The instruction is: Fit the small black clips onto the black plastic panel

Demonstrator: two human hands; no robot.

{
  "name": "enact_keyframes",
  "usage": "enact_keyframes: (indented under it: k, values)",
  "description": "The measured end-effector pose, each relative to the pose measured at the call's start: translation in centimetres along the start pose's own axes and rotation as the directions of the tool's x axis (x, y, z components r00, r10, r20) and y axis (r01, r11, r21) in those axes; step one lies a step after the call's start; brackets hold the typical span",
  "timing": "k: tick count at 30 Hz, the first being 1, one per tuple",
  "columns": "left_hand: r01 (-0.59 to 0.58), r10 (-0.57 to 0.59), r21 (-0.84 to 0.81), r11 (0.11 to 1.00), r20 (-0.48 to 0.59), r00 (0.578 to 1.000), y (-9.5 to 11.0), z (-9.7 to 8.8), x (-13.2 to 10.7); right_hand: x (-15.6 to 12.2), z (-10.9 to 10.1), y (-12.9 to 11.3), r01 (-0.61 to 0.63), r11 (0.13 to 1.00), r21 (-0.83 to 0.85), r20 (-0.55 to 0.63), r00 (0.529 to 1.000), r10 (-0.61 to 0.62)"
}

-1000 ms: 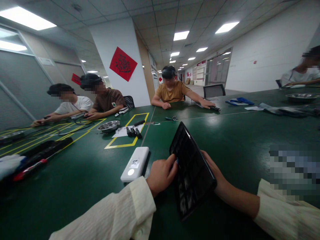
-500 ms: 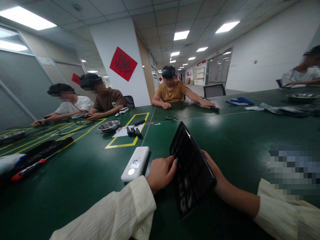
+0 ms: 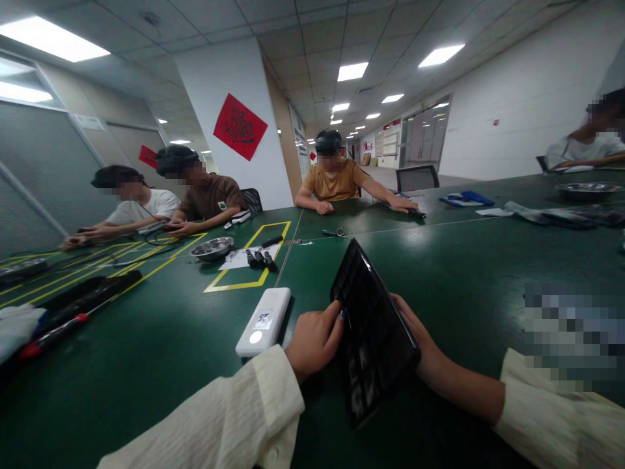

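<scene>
biggest thing i've got on my screen is the green counter [image 3: 469, 280], with a person in a mustard shirt [image 3: 336, 179] sitting at the far side, one arm stretched out over it. next down is the black slab [image 3: 374, 332], tilted up between both hands, can't tell if its bottom edge touches down. i see the right hand [image 3: 424, 340] grasping its right edge, fingers partly hidden behind. the left hand [image 3: 312, 339] is half curled, thumb and a finger at the slab's face, can't tell if they're pinching anything. just left lies a white power bank [image 3: 263, 319], then a few small black pieces [image 3: 260, 260] bunched up beyond it.
</scene>
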State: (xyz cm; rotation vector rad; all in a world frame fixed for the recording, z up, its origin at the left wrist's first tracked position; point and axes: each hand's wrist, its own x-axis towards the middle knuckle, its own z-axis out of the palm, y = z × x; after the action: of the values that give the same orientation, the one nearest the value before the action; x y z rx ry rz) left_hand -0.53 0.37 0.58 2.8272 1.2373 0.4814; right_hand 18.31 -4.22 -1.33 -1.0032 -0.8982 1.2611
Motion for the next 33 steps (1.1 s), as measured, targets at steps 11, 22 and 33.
enact_keyframes:
  k: [11, 22, 33]
  values:
    - [0.068, -0.066, -0.057, 0.996, 0.042, 0.997, 0.3, -0.2, 0.3, -0.5, 0.3, -0.8, 0.004, 0.999, -0.047, -0.001, 1.0, -0.004]
    - [0.091, -0.088, -0.127, 0.988, 0.033, 0.996, 0.1, -0.2, 0.3, 0.6, -1.1, 1.4, 0.037, 0.999, -0.019, 0.111, 0.993, -0.034]
    - [0.081, -0.076, -0.144, 0.986, 0.037, 0.996, 0.2, 0.0, 0.2, -0.2, -0.4, 0.3, 0.045, 0.998, -0.044, 0.105, 0.994, -0.041]
